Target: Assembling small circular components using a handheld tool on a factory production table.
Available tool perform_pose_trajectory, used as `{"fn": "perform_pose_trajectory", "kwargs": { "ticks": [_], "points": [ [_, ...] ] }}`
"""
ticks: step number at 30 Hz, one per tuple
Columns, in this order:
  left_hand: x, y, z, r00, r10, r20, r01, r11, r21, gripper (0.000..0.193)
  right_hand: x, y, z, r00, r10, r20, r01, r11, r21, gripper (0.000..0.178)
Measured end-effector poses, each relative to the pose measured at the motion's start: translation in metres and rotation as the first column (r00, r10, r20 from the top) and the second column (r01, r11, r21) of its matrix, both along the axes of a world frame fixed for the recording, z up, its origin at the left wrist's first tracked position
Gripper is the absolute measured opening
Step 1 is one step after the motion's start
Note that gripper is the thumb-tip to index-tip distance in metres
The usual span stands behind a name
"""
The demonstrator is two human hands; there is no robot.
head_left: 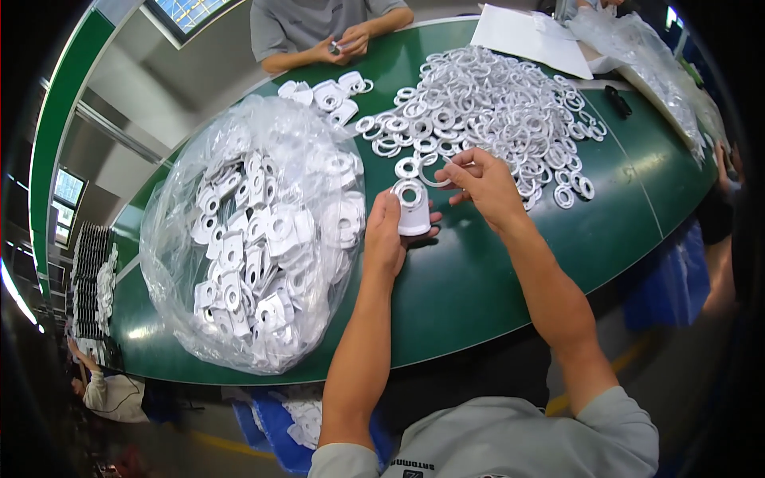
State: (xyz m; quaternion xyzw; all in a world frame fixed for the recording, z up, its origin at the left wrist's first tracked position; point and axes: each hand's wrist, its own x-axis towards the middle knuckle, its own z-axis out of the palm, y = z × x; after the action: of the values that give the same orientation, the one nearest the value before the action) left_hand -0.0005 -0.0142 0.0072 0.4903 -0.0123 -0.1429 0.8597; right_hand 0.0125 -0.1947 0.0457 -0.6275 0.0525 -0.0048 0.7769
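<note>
My left hand [386, 235] is closed around a white plastic housing [413, 217] that has a round hole in its upper end. Just to the right, my right hand [480, 186] pinches a white plastic ring [433, 170] between thumb and fingers. The ring is held on edge of the housing's upper right, close to it; whether they touch I cannot tell. Beyond both hands spreads a big heap of similar white rings [502, 103]. On the left, a clear plastic bag [171, 263] lies open, full of white housings [263, 239] like the one I hold.
The green table [478, 295] curves around me. Across it a person [319, 36] handles a small part near a few loose housings [331, 95]. A white sheet [530, 40], a black object [617, 101] and plastic wrap [637, 56] lie at the far right. Blue bags [665, 275] hang below the edge.
</note>
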Motion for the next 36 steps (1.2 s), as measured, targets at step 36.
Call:
{"fn": "perform_pose_trajectory", "kwargs": {
  "ticks": [36],
  "points": [
    [0.002,-0.003,-0.017,0.881,-0.018,0.472,-0.150,0.937,0.317,0.033,-0.003,0.026,-0.037,0.874,0.282,0.395,0.133,0.643,-0.754,0.033]
  ]
}}
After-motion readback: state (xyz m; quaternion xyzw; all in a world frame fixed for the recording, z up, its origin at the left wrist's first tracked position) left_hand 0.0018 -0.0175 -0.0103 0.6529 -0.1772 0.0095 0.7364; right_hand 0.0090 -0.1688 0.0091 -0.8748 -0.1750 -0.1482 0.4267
